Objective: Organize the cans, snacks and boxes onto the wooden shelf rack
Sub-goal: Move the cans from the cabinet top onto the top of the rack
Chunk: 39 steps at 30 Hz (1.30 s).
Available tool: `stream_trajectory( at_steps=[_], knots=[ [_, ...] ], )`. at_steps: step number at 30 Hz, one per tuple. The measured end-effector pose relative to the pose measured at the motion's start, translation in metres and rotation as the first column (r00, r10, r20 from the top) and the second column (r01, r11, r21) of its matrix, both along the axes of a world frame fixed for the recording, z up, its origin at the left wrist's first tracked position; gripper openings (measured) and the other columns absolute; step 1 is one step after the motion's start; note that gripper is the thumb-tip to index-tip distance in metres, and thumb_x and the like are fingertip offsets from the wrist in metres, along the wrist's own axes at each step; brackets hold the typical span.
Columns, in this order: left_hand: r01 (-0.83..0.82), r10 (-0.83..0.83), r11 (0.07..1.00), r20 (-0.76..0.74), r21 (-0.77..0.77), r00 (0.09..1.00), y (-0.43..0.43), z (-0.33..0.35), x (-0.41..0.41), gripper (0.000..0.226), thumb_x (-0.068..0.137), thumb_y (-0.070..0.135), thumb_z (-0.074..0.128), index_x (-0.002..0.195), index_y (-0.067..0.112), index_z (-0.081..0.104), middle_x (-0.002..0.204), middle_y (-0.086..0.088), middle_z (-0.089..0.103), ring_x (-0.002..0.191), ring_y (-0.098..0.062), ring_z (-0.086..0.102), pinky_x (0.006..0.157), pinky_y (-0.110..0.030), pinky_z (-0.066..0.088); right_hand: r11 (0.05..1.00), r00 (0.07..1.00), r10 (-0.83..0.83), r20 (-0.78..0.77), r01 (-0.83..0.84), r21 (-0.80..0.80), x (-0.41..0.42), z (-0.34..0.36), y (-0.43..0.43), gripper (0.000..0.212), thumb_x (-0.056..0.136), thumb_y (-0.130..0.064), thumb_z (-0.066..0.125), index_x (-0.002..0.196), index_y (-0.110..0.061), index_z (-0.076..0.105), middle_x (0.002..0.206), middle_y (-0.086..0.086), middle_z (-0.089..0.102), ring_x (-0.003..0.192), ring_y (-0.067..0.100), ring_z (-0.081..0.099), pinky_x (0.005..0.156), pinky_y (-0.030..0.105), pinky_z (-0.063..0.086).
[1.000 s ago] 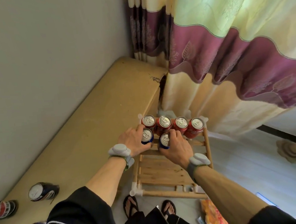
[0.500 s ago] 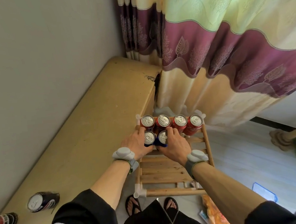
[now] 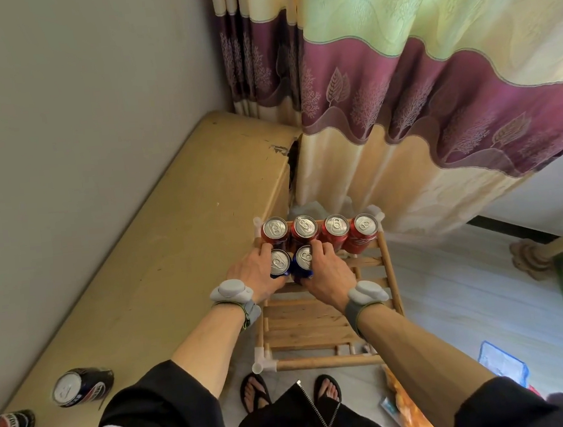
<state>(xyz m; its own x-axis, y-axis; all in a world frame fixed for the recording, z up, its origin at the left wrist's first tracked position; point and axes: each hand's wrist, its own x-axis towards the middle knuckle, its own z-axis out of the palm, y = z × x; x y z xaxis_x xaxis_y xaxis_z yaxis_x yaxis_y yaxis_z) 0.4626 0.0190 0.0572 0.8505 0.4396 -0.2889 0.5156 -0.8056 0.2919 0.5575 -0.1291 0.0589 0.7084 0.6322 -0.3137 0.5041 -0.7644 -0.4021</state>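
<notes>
I see both hands on the top tier of the wooden shelf rack. The left hand curls its fingers round the left blue can. The right hand wraps the right blue can. Both cans stand upright, side by side, just in front of a row of four red cans. Two dark cans lie on the tan bench, left of the rack.

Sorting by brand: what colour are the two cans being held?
Blue, silver-topped: left can, right can; head view shows it best.

Home room: patterned curtain, tiled floor, worn cabinet.
</notes>
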Motion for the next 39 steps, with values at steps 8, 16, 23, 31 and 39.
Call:
stream_trajectory(
  at_steps=[8, 16, 23, 31, 39],
  knots=[
    [-0.008, 0.008, 1.000, -0.004, 0.009, 1.000, -0.005, 0.001, 0.000, 0.061, 0.083, 0.060, 0.060, 0.126, 0.022, 0.042, 0.119, -0.003, 0.061, 0.104, -0.026, 0.060, 0.077, -0.039, 0.052, 1.000, 1.000, 0.007, -0.006, -0.007, -0.014, 0.001, 0.000, -0.001, 0.073, 0.087, -0.029, 0.075, 0.143, -0.012, 0.031, 0.133, 0.013, 0.046, 0.112, 0.041, 0.059, 0.084, 0.047, 0.052],
    [-0.031, 0.031, 0.999, 0.027, 0.029, 0.999, -0.005, 0.002, -0.004, 0.064, 0.084, 0.059, 0.061, 0.130, 0.020, 0.042, 0.122, -0.004, 0.061, 0.104, -0.028, 0.062, 0.078, -0.039, 0.053, 1.000, 1.000, 0.022, -0.005, -0.022, -0.007, 0.001, -0.001, -0.002, 0.068, 0.085, -0.029, 0.076, 0.136, -0.012, 0.036, 0.130, 0.012, 0.048, 0.109, 0.042, 0.060, 0.080, 0.046, 0.051],
    [-0.023, 0.022, 1.000, -0.020, -0.011, 1.000, -0.001, 0.009, 0.002, 0.064, 0.082, 0.058, 0.064, 0.127, 0.019, 0.042, 0.129, -0.005, 0.057, 0.107, -0.031, 0.061, 0.079, -0.040, 0.052, 1.000, 1.000, 0.023, -0.011, -0.023, -0.015, 0.002, 0.000, -0.001, 0.069, 0.085, -0.029, 0.075, 0.138, -0.011, 0.034, 0.130, 0.013, 0.047, 0.109, 0.042, 0.060, 0.081, 0.048, 0.053],
    [-0.031, 0.028, 0.998, -0.055, -0.049, 0.998, -0.001, 0.011, 0.001, 0.069, 0.080, 0.057, 0.067, 0.131, 0.020, 0.038, 0.133, -0.004, 0.055, 0.110, -0.031, 0.061, 0.083, -0.041, 0.053, 0.996, 0.998, 0.063, 0.025, -0.062, -0.060, 0.003, 0.011, -0.003, 0.069, 0.086, -0.030, 0.072, 0.139, -0.014, 0.032, 0.128, 0.011, 0.047, 0.105, 0.042, 0.063, 0.074, 0.047, 0.054],
    [-0.113, 0.110, 0.993, -0.086, -0.035, 0.990, -0.003, 0.028, -0.005, 0.077, 0.081, 0.048, 0.066, 0.145, 0.023, 0.031, 0.133, -0.007, 0.054, 0.116, -0.032, 0.058, 0.090, -0.044, 0.052, 0.959, 0.941, 0.276, 0.195, -0.255, -0.126, 0.017, 0.046, -0.013, 0.054, 0.077, -0.025, 0.064, 0.127, -0.015, 0.046, 0.126, 0.007, 0.047, 0.113, 0.031, 0.049, 0.081, 0.039, 0.051]
  ],
)
